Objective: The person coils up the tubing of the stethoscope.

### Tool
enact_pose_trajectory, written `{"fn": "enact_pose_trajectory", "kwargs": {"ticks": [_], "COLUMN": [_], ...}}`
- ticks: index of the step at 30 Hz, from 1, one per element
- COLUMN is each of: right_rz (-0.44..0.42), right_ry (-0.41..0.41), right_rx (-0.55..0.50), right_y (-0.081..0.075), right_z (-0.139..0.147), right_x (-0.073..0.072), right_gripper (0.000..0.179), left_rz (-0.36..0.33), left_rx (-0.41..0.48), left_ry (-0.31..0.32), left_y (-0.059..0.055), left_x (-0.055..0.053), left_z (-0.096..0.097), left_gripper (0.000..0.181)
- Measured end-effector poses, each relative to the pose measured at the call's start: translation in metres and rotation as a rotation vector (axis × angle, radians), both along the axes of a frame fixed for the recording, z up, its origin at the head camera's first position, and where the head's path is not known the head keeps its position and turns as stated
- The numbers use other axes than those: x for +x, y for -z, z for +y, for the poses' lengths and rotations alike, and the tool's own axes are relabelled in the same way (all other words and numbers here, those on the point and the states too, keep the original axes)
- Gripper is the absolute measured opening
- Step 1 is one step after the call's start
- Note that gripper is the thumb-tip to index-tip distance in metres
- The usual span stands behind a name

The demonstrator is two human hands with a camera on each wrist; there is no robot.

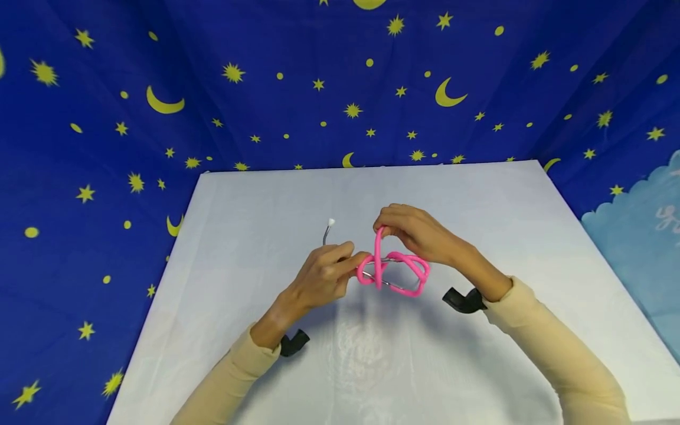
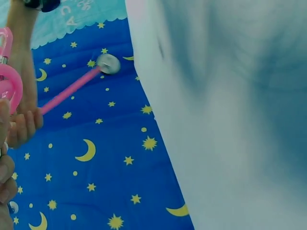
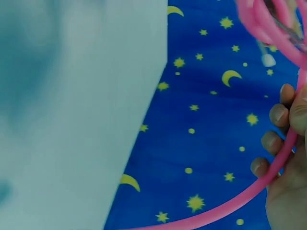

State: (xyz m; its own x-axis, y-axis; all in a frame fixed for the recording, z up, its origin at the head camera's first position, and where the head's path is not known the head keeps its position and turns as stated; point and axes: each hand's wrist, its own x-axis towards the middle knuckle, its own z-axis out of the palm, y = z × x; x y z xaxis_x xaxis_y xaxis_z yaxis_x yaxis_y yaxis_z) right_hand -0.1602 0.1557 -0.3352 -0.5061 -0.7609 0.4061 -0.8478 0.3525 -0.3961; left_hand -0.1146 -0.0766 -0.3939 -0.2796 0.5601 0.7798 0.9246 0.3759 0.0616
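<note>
A stethoscope with pink tubing (image 1: 378, 254) is looped in a bundle above the table, metal ear tubes running through the loops. My left hand (image 1: 323, 274) grips the bundle's left end, and a white ear tip (image 1: 331, 222) sticks out beyond that hand. Up at the right, my right hand (image 1: 417, 230) pinches a length of tube rising from the loops. In the right wrist view, fingers and thumb curl round the pink tube (image 3: 240, 199), whose slack curves away to the lower left. The round metal chest piece (image 2: 109, 63) hangs at the tube's free end in the left wrist view.
A white-covered table (image 1: 255, 206) lies beneath both hands. Blue cloth (image 1: 297, 106) with yellow stars and moons surrounds it at the back and sides. Black straps (image 1: 462, 301) hang at the wrists. Light-blue printed cloth (image 1: 637, 236) is at the right.
</note>
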Motion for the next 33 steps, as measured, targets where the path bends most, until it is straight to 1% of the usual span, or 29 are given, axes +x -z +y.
{"fn": "enact_pose_trajectory", "kwargs": {"ticks": [4,6,8,9,11,13,16,18,21,25,27,31,33], "right_rz": [-0.086,-0.1,-0.094,-0.075,-0.023,0.082,0.19,0.24,0.212,0.14,0.121,0.118,0.096], "right_ry": [-0.025,-0.02,-0.017,-0.017,0.01,0.05,0.162,0.228,0.29,0.347,0.372,0.385,0.377], "right_rx": [-0.037,-0.053,-0.086,-0.101,-0.114,-0.094,-0.022,0.037,0.102,0.189,0.217,0.223,0.217], "right_y": [0.013,0.02,0.027,0.031,0.04,0.048,0.055,0.054,0.049,0.046,0.047,0.05,0.054], "right_z": [-0.001,-0.002,-0.004,-0.006,-0.008,-0.011,-0.016,-0.02,-0.023,-0.025,-0.025,-0.023,-0.021], "right_x": [-0.006,-0.005,-0.002,0.001,0.008,0.016,0.026,0.032,0.039,0.049,0.054,0.061,0.065], "right_gripper": [0.01,0.012,0.019,0.02,0.024,0.028,0.028,0.025,0.019,0.008,0.008,0.011,0.01], "left_rz": [-0.004,-0.007,-0.013,-0.01,-0.015,-0.025,-0.052,-0.063,-0.072,-0.09,-0.104,-0.142,-0.169], "left_rx": [0.059,0.105,0.163,0.189,0.244,0.29,0.34,0.357,0.378,0.397,0.398,0.402,0.408], "left_ry": [0.002,-0.011,-0.028,-0.042,-0.072,-0.104,-0.152,-0.179,-0.208,-0.235,-0.241,-0.264,-0.271], "left_y": [-0.002,-0.002,-0.003,-0.002,-0.002,-0.001,-0.001,-0.001,-0.001,-0.001,-0.002,-0.002,-0.001], "left_x": [-0.001,-0.002,-0.002,-0.003,-0.003,-0.003,-0.003,-0.003,-0.004,-0.005,-0.005,-0.006,-0.006], "left_z": [0.002,0.003,0.004,0.004,0.005,0.006,0.007,0.007,0.008,0.009,0.01,0.011,0.01], "left_gripper": [0.021,0.024,0.025,0.026,0.029,0.029,0.032,0.032,0.035,0.036,0.037,0.04,0.042]}}
